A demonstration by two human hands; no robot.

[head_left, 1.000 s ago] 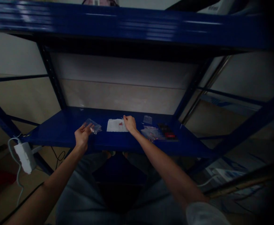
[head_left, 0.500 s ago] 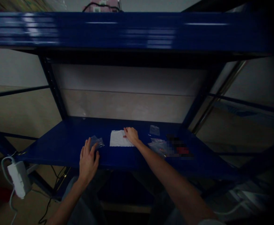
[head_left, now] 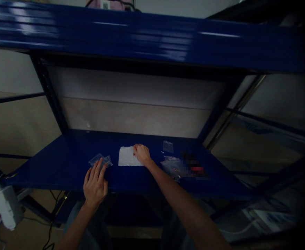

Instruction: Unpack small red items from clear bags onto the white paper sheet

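My left hand (head_left: pixel 95 185) lies with its fingers stretched out, their tips on a clear plastic zip bag (head_left: pixel 93 160) on the blue shelf. To its right is a white cloth or paper sheet (head_left: pixel 125 157), spread flat. Over the sheet's right side, my right hand (head_left: pixel 143 154) is closed, fingers curled down and pressed together. A tiny red piece (head_left: pixel 134 152) shows at its fingertips, too small and dark to identify.
Right of my right forearm lie several clear bags (head_left: pixel 171 167) with small contents, and behind them a single clear bag (head_left: pixel 168 146). A blurred dark object with a red patch (head_left: pixel 197 169) sits farther right. The upper blue shelf beam (head_left: pixel 142 38) crosses overhead; a white power strip (head_left: pixel 7 206) hangs at left.
The view has shifted and tilted slightly. The red piece, which lay on the sheet beside my right fingers, now shows at their tips. My left fingers have moved farther over the bag.
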